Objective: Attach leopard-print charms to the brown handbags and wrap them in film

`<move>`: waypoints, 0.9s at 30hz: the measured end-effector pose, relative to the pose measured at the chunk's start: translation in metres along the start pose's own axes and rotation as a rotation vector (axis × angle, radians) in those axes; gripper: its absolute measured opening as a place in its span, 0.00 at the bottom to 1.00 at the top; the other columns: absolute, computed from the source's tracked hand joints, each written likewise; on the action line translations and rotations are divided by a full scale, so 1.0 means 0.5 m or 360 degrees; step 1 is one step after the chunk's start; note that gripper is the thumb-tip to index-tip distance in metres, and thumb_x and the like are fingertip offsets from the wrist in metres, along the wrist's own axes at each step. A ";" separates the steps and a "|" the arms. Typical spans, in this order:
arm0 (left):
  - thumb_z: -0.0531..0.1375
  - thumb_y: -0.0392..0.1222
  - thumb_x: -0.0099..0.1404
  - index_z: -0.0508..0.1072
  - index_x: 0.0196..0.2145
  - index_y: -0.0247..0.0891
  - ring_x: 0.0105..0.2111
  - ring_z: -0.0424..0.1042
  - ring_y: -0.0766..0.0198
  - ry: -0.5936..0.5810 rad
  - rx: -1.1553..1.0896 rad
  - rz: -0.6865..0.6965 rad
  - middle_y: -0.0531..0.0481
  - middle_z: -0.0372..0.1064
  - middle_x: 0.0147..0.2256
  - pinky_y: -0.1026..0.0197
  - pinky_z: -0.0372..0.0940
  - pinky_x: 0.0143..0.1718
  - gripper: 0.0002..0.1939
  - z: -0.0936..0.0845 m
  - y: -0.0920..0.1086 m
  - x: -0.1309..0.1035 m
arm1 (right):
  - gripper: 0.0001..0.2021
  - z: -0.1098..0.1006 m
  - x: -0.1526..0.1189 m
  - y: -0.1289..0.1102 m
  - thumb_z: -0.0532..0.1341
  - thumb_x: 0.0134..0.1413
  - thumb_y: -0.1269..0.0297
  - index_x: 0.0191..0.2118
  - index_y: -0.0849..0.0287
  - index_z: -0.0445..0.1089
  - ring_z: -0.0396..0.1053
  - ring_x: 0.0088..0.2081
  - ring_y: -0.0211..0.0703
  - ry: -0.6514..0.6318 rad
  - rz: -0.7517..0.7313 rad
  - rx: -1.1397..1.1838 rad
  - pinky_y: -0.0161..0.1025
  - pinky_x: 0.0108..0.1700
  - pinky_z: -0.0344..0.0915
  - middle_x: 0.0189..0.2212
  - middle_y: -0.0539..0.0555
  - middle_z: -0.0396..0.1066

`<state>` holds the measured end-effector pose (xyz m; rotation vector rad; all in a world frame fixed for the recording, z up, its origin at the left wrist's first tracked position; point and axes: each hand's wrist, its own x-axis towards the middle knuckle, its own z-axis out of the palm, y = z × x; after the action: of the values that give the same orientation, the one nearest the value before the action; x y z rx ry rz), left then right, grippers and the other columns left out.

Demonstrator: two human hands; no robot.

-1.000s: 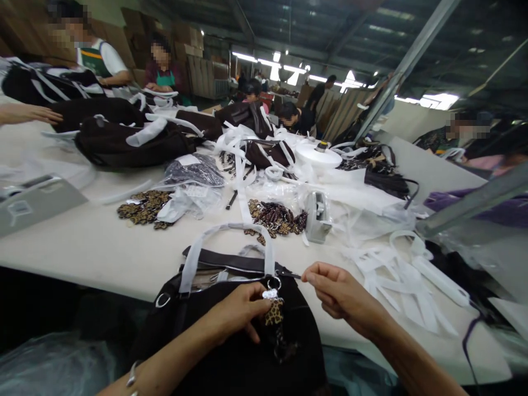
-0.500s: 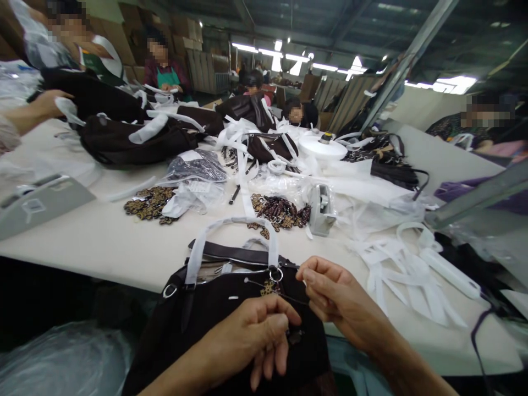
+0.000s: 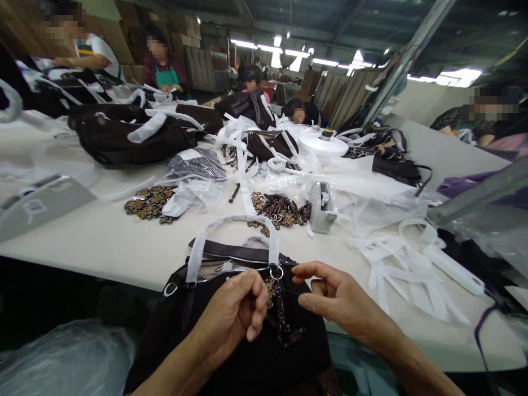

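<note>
A dark handbag [image 3: 223, 352] stands before me at the table's edge, its zipped top partly open and its handle [image 3: 214, 223] wrapped in white. From a metal ring [image 3: 276, 272] at the handle's base hang a leopard-print charm [image 3: 270, 292] and a dark braided strap [image 3: 280, 313]. My left hand [image 3: 237, 308] is closed beside the charm, fingers curled; what they hold is hidden. A thin dark cord [image 3: 291, 291] runs from the charm toward my right hand [image 3: 334, 291]. The right thumb and index finger are apart, near the cord's end.
Behind the bag lie piles of leopard-print charms [image 3: 150, 204] and braided straps [image 3: 280, 212], near a grey tape dispenser [image 3: 323, 208]. White strips [image 3: 391, 258] lie to the right. Another grey dispenser [image 3: 45, 203] stands left. More dark bags [image 3: 127, 135] and several people are beyond.
My left hand has risen and curled beside the charm, uncovering the braided strap. My right index finger and thumb have parted. At far left, a co-worker's arm has left and a bag was moved.
</note>
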<state>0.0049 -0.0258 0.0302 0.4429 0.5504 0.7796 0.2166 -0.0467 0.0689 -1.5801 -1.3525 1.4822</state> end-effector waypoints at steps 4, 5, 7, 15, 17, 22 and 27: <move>0.52 0.45 0.72 0.62 0.27 0.35 0.15 0.60 0.74 -0.0054 0.0070 0.0045 0.54 0.62 0.22 0.74 0.57 0.11 0.16 0.012 0.004 -0.002 | 0.04 0.000 -0.006 -0.007 0.64 0.51 0.69 0.32 0.56 0.77 0.67 0.31 0.36 -0.0062 -0.0156 -0.0492 0.34 0.35 0.61 0.29 0.49 0.74; 0.52 0.45 0.71 0.62 0.27 0.35 0.15 0.60 0.74 -0.0055 0.0084 0.0047 0.54 0.63 0.22 0.74 0.58 0.11 0.16 0.013 0.004 -0.002 | 0.05 -0.001 -0.008 -0.010 0.63 0.52 0.70 0.30 0.56 0.77 0.68 0.32 0.37 -0.0088 -0.0196 -0.0555 0.34 0.36 0.62 0.29 0.48 0.74; 0.53 0.45 0.71 0.62 0.27 0.35 0.15 0.60 0.74 -0.0037 0.0114 0.0052 0.55 0.63 0.22 0.74 0.58 0.11 0.16 0.013 0.004 0.000 | 0.05 -0.008 -0.012 -0.014 0.63 0.52 0.72 0.29 0.56 0.76 0.69 0.31 0.36 -0.0095 -0.0250 -0.0655 0.34 0.36 0.62 0.28 0.47 0.74; 0.55 0.47 0.69 0.61 0.27 0.36 0.15 0.60 0.74 0.0100 0.0255 -0.0011 0.55 0.62 0.22 0.73 0.57 0.12 0.15 -0.003 0.002 0.009 | 0.07 -0.033 0.003 0.003 0.63 0.56 0.63 0.28 0.58 0.70 0.71 0.43 0.44 0.0334 -0.0406 -0.0044 0.38 0.39 0.70 0.44 0.54 0.71; 0.55 0.49 0.68 0.62 0.27 0.37 0.15 0.60 0.74 0.0061 0.0306 -0.0093 0.55 0.62 0.22 0.73 0.57 0.12 0.16 -0.002 -0.013 0.015 | 0.09 -0.016 0.013 0.004 0.65 0.54 0.61 0.28 0.59 0.69 0.71 0.47 0.48 0.0412 -0.0390 0.0458 0.38 0.36 0.73 0.48 0.55 0.69; 0.53 0.55 0.68 0.63 0.29 0.36 0.15 0.61 0.73 -0.0134 0.0635 -0.0282 0.54 0.64 0.22 0.72 0.56 0.14 0.19 0.000 -0.029 0.028 | 0.08 0.010 0.035 -0.002 0.71 0.46 0.66 0.27 0.59 0.70 0.71 0.30 0.31 0.0381 -0.0182 0.1355 0.29 0.30 0.72 0.40 0.51 0.73; 0.58 0.48 0.65 0.64 0.39 0.40 0.24 0.66 0.68 0.0170 0.1752 0.0181 0.56 0.65 0.27 0.66 0.59 0.25 0.10 -0.011 0.001 0.036 | 0.10 -0.040 0.032 0.001 0.73 0.42 0.63 0.26 0.59 0.73 0.64 0.21 0.27 0.0552 -0.0230 0.1062 0.28 0.26 0.67 0.29 0.48 0.74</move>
<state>0.0120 -0.0109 0.0206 1.4586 1.0470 0.5493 0.2337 -0.0279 0.0670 -1.1965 -0.6575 1.3049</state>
